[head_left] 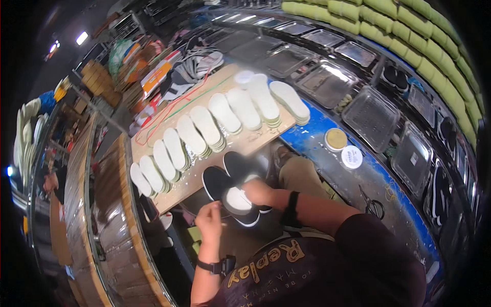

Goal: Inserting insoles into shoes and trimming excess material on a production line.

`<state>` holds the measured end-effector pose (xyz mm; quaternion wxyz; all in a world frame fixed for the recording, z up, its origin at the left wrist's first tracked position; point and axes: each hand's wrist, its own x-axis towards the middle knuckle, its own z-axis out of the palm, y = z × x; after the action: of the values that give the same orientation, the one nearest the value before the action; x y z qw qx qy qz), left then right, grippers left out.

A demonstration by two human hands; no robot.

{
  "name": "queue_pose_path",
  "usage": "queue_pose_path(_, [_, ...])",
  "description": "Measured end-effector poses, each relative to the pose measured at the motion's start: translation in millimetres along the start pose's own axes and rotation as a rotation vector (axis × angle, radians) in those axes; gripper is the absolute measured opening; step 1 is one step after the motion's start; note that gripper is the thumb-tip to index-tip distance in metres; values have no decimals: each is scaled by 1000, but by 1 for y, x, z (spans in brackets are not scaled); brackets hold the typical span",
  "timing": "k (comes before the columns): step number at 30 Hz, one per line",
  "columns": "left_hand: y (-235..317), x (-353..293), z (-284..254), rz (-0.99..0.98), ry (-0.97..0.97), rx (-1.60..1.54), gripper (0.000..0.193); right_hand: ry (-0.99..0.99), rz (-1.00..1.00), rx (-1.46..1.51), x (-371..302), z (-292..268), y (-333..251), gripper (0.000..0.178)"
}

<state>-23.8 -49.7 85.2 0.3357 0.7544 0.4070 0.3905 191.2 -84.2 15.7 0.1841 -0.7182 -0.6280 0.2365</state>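
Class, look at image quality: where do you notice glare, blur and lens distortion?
Head view: glare whitens part of a metal tray; head view: blur softens the right hand and the black shoe beyond it; head view: corners fall dark, and stacked green rolls bend along the fisheye rim.

Black-handled scissors (369,201) lie on a blue-edged bench (303,136) beside rows of trays (372,118).

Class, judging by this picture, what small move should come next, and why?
Perhaps bring the left hand to the black shoe to steady it: the right hand is at the white insole there, while the left hand appears apart from the shoe.
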Motion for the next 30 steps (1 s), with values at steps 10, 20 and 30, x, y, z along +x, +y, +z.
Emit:
queue_pose_path(10, [-13,-19,18,-197,-105,-270,17,234,42,1843,-137,-179,-4,35])
queue_pose_path(20, [-39,-19,30,-99,-282,120,16,378,-70,1742,-175,-217,26,34])
queue_pose_path(30, [-84,-62,57,228,-517,616,63,635,-219,1688,-238,-254,64,33])
